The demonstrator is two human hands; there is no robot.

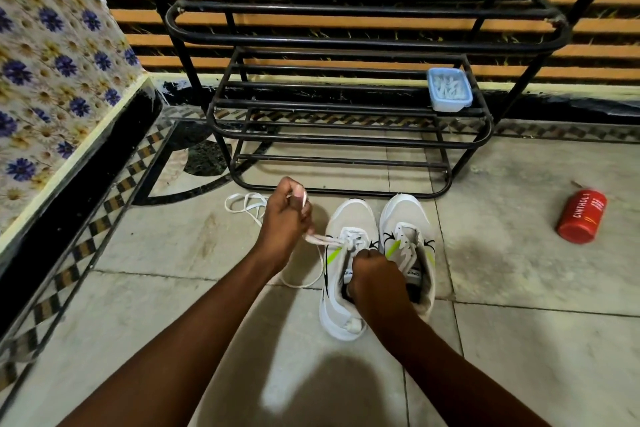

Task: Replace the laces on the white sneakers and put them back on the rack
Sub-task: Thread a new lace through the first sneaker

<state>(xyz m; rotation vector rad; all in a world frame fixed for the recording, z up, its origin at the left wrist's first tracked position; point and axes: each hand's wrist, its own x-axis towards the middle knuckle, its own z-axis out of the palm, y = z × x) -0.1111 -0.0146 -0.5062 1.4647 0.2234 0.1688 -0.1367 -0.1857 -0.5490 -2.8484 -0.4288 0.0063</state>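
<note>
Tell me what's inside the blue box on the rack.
Through its lid, the blue box on the rack shows small pale pieces; what lies beneath them is hidden.

Dim tiled corner
Pale floor is catching glare; a checkered border is running along the flowered wall, orange stripes crossing the back wall.

R hand fingers hidden at sneaker tongue; rack top cut off.
</note>
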